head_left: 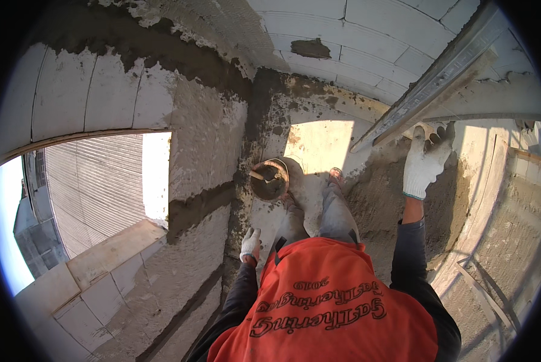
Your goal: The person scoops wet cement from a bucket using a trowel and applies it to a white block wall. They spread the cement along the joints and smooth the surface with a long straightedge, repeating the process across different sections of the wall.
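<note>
My right hand [426,161], in a white knitted glove with dirt-darkened fingertips, reaches forward on the right. Its fingers are spread and nothing shows in them. Just ahead of it, a long mortar-stained metal straightedge [434,81] leans at a slant, its lower end near the floor. My left hand [250,244], also gloved in white, hangs low beside the left wall, with its fingers apart and no object in it. Ahead of my feet stands a round bucket [285,171] with wet mortar inside. A light-coloured tool handle [257,175] sticks up at its left side.
Grey mortar [376,202] is spread over the floor to my right. On the left, the block wall [204,151] has patchy plaster and a window opening with a corrugated surface [92,181] outside. A thin wooden strip [484,292] lies at the lower right.
</note>
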Motion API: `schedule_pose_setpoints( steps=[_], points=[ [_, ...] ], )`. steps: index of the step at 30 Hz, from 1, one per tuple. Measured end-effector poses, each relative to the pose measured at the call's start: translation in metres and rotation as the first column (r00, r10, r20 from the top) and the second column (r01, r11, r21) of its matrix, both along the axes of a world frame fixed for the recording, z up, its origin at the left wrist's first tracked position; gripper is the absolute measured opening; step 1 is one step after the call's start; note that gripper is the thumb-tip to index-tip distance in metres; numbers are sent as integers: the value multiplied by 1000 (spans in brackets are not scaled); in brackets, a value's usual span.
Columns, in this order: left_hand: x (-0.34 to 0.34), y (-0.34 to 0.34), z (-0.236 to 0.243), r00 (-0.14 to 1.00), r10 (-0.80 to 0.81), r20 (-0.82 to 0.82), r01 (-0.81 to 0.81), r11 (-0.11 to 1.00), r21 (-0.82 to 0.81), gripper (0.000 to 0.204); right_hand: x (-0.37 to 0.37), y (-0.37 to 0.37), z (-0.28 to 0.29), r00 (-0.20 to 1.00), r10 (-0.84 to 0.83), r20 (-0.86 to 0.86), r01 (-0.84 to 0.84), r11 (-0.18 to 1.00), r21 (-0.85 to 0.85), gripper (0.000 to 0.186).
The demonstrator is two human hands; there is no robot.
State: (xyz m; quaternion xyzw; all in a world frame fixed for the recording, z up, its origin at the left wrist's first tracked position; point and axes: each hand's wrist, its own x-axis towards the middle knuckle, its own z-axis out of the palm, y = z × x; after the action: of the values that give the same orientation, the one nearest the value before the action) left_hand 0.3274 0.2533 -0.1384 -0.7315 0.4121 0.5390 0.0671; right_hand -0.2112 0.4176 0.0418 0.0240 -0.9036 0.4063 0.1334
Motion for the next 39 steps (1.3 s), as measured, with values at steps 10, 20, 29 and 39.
schedule_pose_setpoints(
  steps=[10,20,29,39],
  points=[
    [55,-85,-7,987,8,-163,-10,1000,-13,66,270,196,-236,484,-329,811,-255,833,490,50],
    [313,-129,-119,1000,16,-21,-16,1000,4,63,456,168,-188,355,-311,882,-126,919,375,42],
    [346,-104,-135,964,260,59,-264,897,355,51,321,32,-116,755,-59,653,-289,864,413,49],
    [225,-173,-99,939,315,-139,-304,948,99,69,111,-36,84,981,-11,195,-8,995,97,73]
  ],
)
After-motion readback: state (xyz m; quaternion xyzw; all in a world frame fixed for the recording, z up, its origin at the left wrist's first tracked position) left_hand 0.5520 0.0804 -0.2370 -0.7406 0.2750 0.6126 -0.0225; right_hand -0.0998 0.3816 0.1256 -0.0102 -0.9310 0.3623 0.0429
